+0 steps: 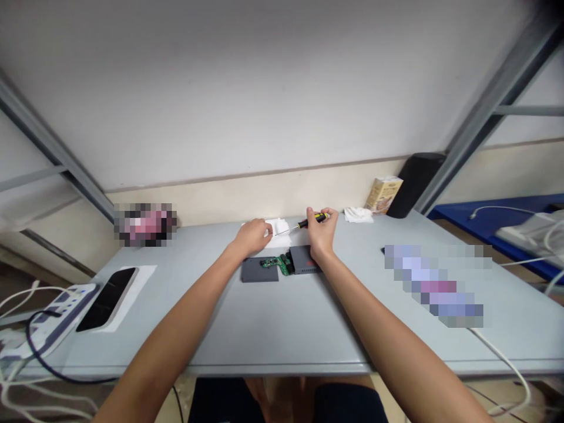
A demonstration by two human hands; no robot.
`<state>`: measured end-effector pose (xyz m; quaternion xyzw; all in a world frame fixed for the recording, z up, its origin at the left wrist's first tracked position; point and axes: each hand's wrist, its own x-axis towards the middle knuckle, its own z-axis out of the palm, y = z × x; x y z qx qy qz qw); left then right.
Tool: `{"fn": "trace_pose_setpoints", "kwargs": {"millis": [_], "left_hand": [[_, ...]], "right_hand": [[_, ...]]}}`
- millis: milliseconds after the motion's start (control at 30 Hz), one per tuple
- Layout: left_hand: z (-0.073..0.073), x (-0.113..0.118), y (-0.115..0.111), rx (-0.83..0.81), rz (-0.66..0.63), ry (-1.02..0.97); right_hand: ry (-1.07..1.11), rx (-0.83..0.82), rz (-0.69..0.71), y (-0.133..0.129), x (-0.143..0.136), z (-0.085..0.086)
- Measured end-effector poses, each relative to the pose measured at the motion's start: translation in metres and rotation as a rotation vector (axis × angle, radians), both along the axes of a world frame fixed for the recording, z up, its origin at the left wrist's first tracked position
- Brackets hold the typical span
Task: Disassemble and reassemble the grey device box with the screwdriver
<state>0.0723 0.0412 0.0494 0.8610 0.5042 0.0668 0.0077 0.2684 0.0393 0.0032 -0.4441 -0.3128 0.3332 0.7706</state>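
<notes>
My right hand is closed around a black and yellow screwdriver, whose thin shaft points left over white paper. At the left edge of that paper rests my left hand, fingers curled and pressed together near the screwdriver's tip; whether anything small is between them is too small to tell. Nearer to me lie a flat dark grey panel, a green circuit board partly over it, and a dark grey box touching the board on the right. My right wrist hides part of the box.
On the left of the grey table are a phone and a power strip with cables. A crumpled tissue, a yellow carton and a black cylinder stand at the back right. Two areas are pixelated.
</notes>
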Motion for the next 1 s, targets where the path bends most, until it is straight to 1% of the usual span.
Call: {"fn": "trace_pose_setpoints", "kwargs": {"millis": [100,200,300,333,367,467,533,633,733,800,900,1000], "left_hand": [[-0.004,0.009,0.004,0.0,-0.017,0.018],[-0.004,0.007,-0.001,-0.005,-0.023,0.019],[-0.001,0.0,-0.018,-0.001,-0.01,-0.016],[0.0,-0.002,-0.027,-0.002,-0.016,-0.068],[0.0,-0.002,-0.037,-0.017,-0.047,-0.11],[-0.001,0.002,-0.068,-0.053,-0.12,-0.145],[-0.003,0.01,-0.081,-0.072,-0.152,-0.135],[-0.006,0.021,-0.088,-0.118,-0.177,-0.147],[-0.007,0.028,-0.085,-0.164,-0.187,-0.177],[-0.004,0.03,-0.081,-0.176,-0.189,-0.238],[0.008,0.032,-0.08,-0.168,-0.22,-0.37],[0.022,0.034,-0.093,-0.093,-0.257,-0.453]], "right_hand": [[0.015,-0.008,-0.004,0.002,0.004,0.001],[0.028,-0.032,0.01,0.004,0.007,0.001],[0.015,-0.048,0.013,0.006,0.01,0.001],[0.012,-0.057,0.008,0.007,0.012,0.002],[0.012,-0.069,0.005,0.007,0.014,0.002],[0.028,-0.108,0.013,0.01,0.02,0.003],[0.042,-0.115,0.029,0.013,0.024,0.002],[0.067,-0.105,0.036,0.016,0.03,0.001],[0.091,-0.106,0.038,0.017,0.035,0.0],[0.113,-0.111,0.046,0.018,0.038,0.001],[0.162,-0.117,0.051,0.02,0.041,0.003],[0.197,-0.12,0.042,0.021,0.042,0.003]]}}
